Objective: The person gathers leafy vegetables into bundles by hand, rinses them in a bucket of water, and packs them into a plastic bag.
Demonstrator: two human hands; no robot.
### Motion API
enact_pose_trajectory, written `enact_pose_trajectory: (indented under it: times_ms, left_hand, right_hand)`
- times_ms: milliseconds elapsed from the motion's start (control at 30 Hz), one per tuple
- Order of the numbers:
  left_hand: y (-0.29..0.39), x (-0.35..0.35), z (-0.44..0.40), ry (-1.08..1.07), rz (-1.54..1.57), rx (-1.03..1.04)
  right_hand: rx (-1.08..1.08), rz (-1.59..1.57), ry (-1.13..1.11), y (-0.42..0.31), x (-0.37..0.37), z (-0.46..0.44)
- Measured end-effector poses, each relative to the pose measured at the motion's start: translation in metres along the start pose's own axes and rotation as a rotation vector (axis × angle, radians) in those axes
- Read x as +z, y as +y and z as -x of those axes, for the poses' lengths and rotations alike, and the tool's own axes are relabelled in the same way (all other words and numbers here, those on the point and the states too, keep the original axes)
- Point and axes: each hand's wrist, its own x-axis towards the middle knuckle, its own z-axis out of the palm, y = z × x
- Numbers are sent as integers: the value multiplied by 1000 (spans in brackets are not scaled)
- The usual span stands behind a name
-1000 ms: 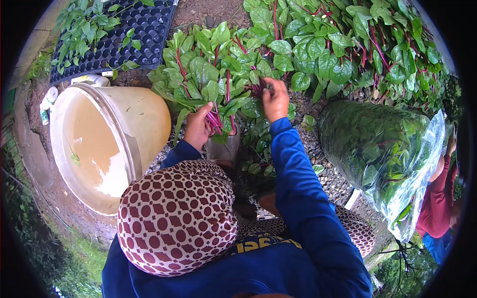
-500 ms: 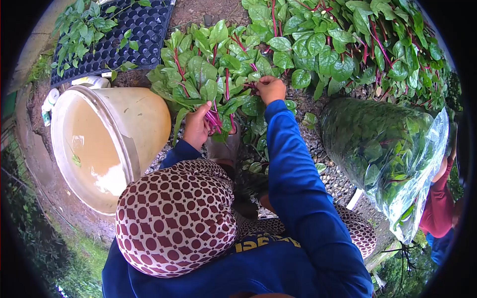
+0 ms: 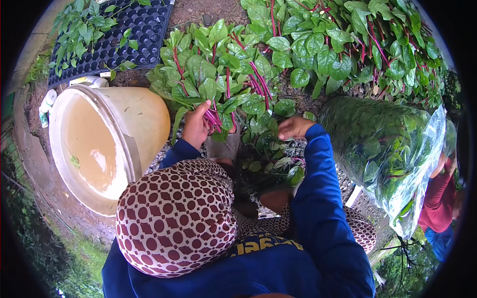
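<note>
My left hand (image 3: 195,126) is closed around the purple-red stem ends of a bunch of leafy greens, which look like Malabar spinach (image 3: 202,69). The leaves fan out above the hand. More purple-red stems (image 3: 259,83) lie to the right of that bunch, among green leaves. My right hand (image 3: 294,127) is lower and to the right, its fingers drawn together beside loose leaves (image 3: 266,129) near the ground. Whatever may be between those fingertips is hidden. My shoe (image 3: 224,146) shows just under the bunch.
A tilted whitish bucket (image 3: 144,107) of cloudy water stands at left. Behind it lies a black seedling tray (image 3: 141,35). A large heap of red-stemmed greens (image 3: 343,44) fills the upper right. A clear plastic bag (image 3: 377,139) of leaves lies at right, near another person's red sleeve (image 3: 439,198).
My right hand has moved down and right, from the stems beside the bunch to the loose leaves. Those stems are now uncovered. My left hand keeps its hold in the same place.
</note>
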Motion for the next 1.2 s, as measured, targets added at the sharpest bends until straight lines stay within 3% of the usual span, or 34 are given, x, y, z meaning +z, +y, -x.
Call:
enact_pose_trajectory:
  times_ms: [33, 67, 167, 267, 400, 533, 733, 833, 967, 1033, 1200]
  left_hand:
    - [-1, -2, 0, -1, -8, -12]
    - [-1, -3, 0, -4, -15, -24]
    - [0, 13, 5, 38, -4, -2]
    - [3, 17, 7, 65, -25, 49]
    - [2, 2, 3, 46, -50, -8]
    - [4, 8, 4, 63, -68, -19]
    - [2, 15, 6, 57, -51, 35]
    - [3, 12, 5, 53, -50, 34]
    - [4, 10, 6, 37, -57, 19]
    - [4, 10, 5, 38, -66, 16]
    - [-1, 8, 2, 69, -82, -23]
  right_hand:
    - [131, 298, 29, -6, -4, 4]
    - [96, 785, 66, -17, -14, -5]
    - [-92, 128, 838, -39, -15, -27]
    - [-27, 73, 951, -55, -14, -71]
    - [122, 294, 1072, -74, 5, -99]
    - [150, 167, 783, -84, 4, -99]
    - [67, 159, 773, -75, 1, -116]
    - [-116, 35, 787, -51, -7, -136]
    - [-152, -242, 540, -78, -25, -91]
    - [-265, -301, 585, -90, -29, -72]
    - [-410, -18, 934, -98, -29, -65]
